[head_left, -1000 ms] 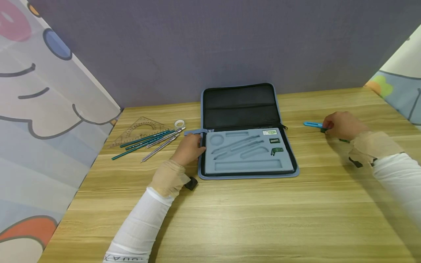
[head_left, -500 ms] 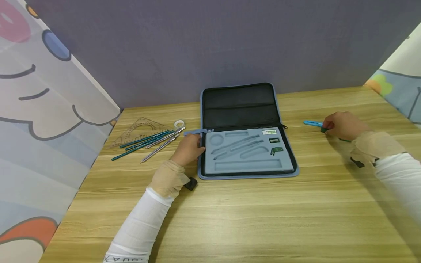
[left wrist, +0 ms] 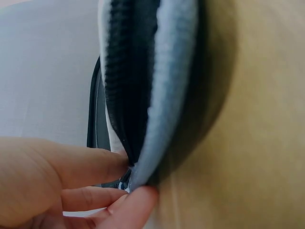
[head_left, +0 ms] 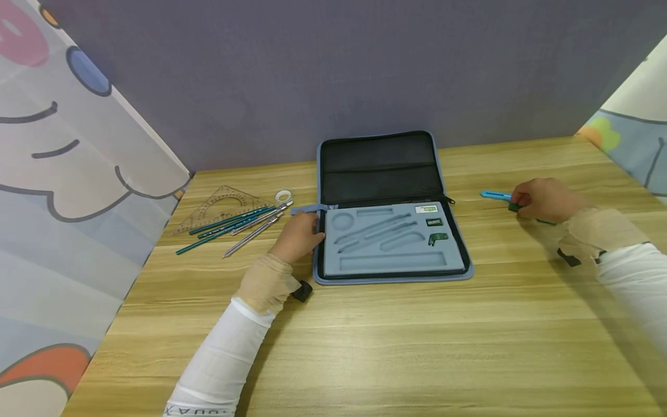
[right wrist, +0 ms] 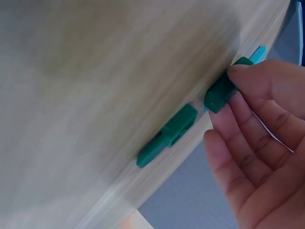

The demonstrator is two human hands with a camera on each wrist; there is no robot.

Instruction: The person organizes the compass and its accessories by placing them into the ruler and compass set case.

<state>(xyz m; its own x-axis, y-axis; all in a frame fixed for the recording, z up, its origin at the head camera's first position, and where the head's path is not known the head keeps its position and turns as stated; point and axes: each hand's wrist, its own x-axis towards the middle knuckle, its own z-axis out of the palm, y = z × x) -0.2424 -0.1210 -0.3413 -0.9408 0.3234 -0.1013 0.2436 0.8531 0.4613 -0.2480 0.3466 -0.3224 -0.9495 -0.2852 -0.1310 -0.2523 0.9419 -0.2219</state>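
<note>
Currently, right hand (head_left: 549, 200) pinches dark green block (right wrist: 221, 91).

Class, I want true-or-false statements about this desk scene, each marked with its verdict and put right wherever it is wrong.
1. The case lies open on the table. True.
2. The left hand pinches the edge of the case. True.
3. The right hand is empty. False: it holds a dark green block.
4. The teal pencils lie right of the case in the head view. False: they lie left of it.
5. A separate green piece lies near the right hand. True.
</note>
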